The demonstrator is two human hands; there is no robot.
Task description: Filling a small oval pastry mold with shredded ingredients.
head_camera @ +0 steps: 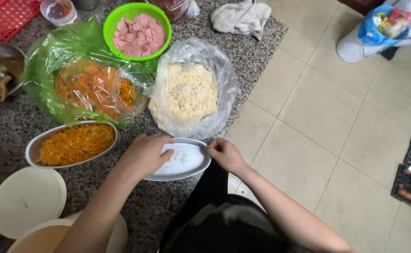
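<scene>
Small oval white plate (186,161) sits at the near edge of the speckled granite counter (8,126), partly overhanging toward the tiled floor (318,107). A few pale crumbs on it, otherwise bare.

Left hand (144,153) lies over the plate's left rim, fingers curled down onto it; grip closed on the rim, likely steadying it where it overhangs. Right hand (225,154) pinches the right rim, fingers closed on the edge. Plate held from both sides, level.

Just beyond the plate: clear plastic bag of pale shredded food (191,93), mouth rolled open and within easy reach. Left of that, green plastic bag of orange shreds (88,84), also open. Oval metal dish heaped with orange shreds (74,143) left of the plate, near but apart. Green plastic basket of pink sausage slices (137,30) at the far side. Round cream lids (27,201) near left
</scene>
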